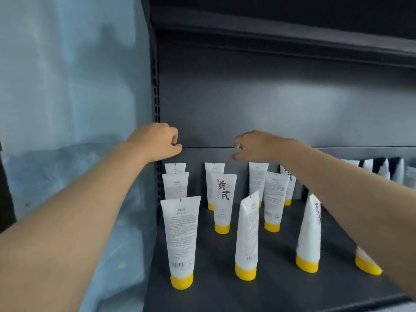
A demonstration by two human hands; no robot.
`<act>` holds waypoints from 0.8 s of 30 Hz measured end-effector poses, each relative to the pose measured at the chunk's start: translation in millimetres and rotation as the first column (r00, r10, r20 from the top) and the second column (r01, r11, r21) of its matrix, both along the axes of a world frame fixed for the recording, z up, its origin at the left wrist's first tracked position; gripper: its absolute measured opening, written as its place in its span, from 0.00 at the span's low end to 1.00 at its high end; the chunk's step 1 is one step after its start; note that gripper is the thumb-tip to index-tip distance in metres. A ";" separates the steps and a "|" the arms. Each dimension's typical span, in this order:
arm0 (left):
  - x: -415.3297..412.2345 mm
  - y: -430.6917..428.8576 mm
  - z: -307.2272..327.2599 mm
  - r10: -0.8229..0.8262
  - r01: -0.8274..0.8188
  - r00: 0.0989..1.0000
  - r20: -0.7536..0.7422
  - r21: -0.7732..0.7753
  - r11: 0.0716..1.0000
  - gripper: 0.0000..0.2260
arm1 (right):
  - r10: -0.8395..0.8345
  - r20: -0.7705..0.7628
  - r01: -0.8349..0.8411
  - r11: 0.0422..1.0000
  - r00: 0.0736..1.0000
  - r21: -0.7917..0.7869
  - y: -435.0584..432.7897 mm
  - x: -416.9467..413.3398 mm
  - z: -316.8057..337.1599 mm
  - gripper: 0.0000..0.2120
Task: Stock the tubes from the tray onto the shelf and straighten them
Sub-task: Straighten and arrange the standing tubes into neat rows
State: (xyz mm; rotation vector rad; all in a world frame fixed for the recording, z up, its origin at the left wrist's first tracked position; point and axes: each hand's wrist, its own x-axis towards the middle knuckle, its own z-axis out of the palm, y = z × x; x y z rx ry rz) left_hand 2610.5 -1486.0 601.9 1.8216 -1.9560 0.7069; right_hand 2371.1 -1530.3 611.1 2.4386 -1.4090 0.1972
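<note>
Several white tubes with yellow caps stand cap-down on the dark grey shelf [281,287]. The front left tube [181,239] shows its back label. One tube [224,201] in the second row shows large black characters. A tube [246,235] in the front row leans slightly, and another [309,233] stands to its right. My left hand [157,140] hovers above the back left tubes with fingers loosely curled, holding nothing. My right hand [254,145] hovers above the back middle tubes, fingers also curled and empty. My right forearm hides part of the tube at far right [367,262]. No tray is in view.
The shelf's back panel [270,102] rises behind the tubes, and an upper shelf [281,30] overhangs. A slotted upright [156,104] marks the left edge. Blue plastic sheeting [67,97] hangs to the left. Other black and white packs [382,170] stand at the back right.
</note>
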 end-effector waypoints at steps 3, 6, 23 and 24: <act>12.3 -12.9 -7.8 -0.026 0.026 0.999 -0.023 0.015 1.000 0.08 | 0.008 -0.036 -0.007 1.000 0.999 0.023 -7.4 11.8 3.1 0.20; 23.1 -20.3 -12.9 -0.046 0.049 0.997 -0.066 0.039 0.998 0.08 | -0.004 -0.060 0.007 0.999 0.998 0.038 -18.4 20.2 5.8 0.20; 41.7 -83.6 -33.5 -0.064 0.083 0.982 -0.178 0.097 0.992 0.10 | 0.283 0.031 -0.282 0.926 0.959 0.250 -117.1 42.2 14.9 0.16; 41.9 -85.8 -38.5 -0.081 0.101 0.973 -0.216 0.086 0.991 0.10 | 0.299 0.040 -0.299 0.921 0.953 0.249 -123.5 45.1 11.2 0.15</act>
